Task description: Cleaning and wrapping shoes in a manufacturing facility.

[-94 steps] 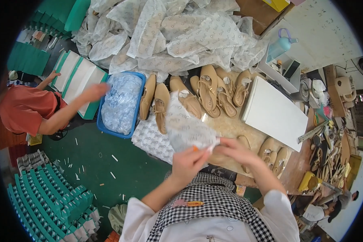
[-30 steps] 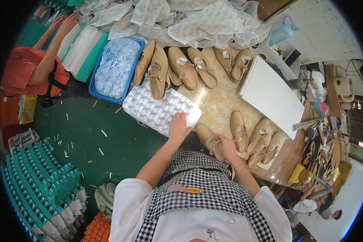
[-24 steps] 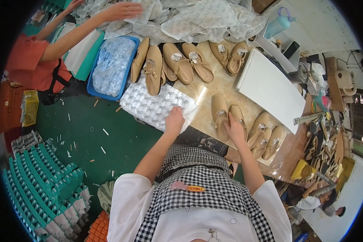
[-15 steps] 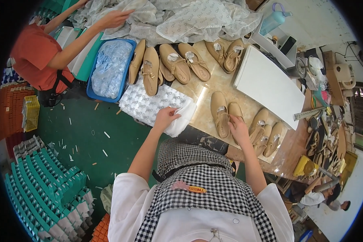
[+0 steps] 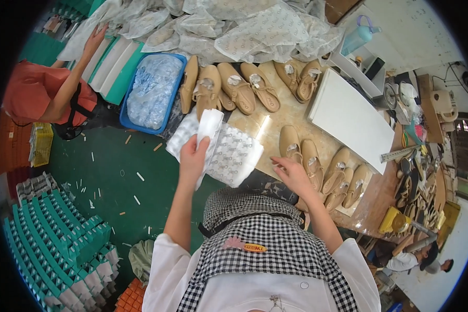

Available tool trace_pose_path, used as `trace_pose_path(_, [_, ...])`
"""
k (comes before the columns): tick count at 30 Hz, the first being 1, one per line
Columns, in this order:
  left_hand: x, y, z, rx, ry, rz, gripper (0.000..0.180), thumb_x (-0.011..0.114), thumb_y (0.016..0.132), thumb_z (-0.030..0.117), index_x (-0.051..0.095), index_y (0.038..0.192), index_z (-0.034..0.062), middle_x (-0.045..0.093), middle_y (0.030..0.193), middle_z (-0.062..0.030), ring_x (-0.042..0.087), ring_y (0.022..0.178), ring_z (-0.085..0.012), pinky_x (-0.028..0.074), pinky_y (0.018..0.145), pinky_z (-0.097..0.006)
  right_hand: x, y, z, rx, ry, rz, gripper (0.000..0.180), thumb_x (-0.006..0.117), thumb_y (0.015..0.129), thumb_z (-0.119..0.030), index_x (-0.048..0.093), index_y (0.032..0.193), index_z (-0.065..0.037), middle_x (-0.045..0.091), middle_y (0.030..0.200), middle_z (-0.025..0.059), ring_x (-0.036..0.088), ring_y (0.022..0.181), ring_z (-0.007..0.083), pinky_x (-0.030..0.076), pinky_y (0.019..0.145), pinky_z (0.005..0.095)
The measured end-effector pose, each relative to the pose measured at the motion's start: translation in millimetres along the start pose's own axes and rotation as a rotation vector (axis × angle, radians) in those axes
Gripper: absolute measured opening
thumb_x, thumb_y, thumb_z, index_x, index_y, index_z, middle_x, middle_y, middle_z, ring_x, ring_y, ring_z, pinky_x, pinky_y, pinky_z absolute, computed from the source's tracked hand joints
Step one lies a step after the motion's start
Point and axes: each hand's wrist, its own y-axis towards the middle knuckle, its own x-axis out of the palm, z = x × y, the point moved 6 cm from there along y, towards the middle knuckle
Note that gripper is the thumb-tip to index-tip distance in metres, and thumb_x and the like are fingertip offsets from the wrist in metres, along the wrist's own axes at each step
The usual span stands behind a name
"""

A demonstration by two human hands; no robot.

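1. Head view, progress: we hold a white tissue wrapping sheet with a grey printed pattern point(image 5: 229, 153), which lies over the near left edge of the beige stone-look worktable point(image 5: 268, 112). Our left hand point(image 5: 193, 156) pinches its raised left corner, fingers closed on the paper. Our right hand point(image 5: 291, 174) hovers loosely spread, touching nothing we can make out, just beside the nearest pair of tan flat shoes with clear plastic at the toes point(image 5: 301, 156).
2. We judge the wrapping barely begun: no shoe lies on the sheet. Tan shoes wait in a far row point(image 5: 244, 88) and a near right cluster point(image 5: 340, 179).
3. Edges and room: the sheet overhangs the table edge above the green floor point(image 5: 114, 182). A flat white box point(image 5: 351, 119) bounds the right, a blue tray of clear plastic pieces point(image 5: 153, 91) the left, crumpled wrapping paper point(image 5: 255, 28) the far side. Bare tabletop remains between sheet and shoes. A co-worker in an orange top point(image 5: 36, 99) reaches at far left, well apart.
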Motion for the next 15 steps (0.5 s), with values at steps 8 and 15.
trace_pose_path(8, [-68.9,-58.0,95.1,-0.012,0.103,-0.045,0.015,0.061,0.087,0.01,0.065,0.094,-0.003,0.064,0.084,-0.0005,0.056,0.072,-0.0033,0.044,0.06,-0.019,11.4,87.4,-168.3,-0.166,0.717,-0.086,0.052,0.067,0.081,-0.01,0.049,0.13,-0.006,0.063,0.109,0.0072,0.059,0.082,0.0098,0.048,0.074,0.0252])
trace_pose_path(15, [-106.2,-97.7,100.6,0.05,0.111,0.041,0.016,0.057,0.089,0.008,0.065,0.09,-0.0064,0.058,0.072,0.0041,0.045,0.063,-0.0014,0.036,0.054,-0.019,67.8,110.8,-247.0,-0.299,0.523,-0.603,0.046,0.07,0.08,-0.012,0.053,0.122,-0.004,0.061,0.103,0.0024,0.057,0.08,0.0058,0.046,0.066,0.0213])
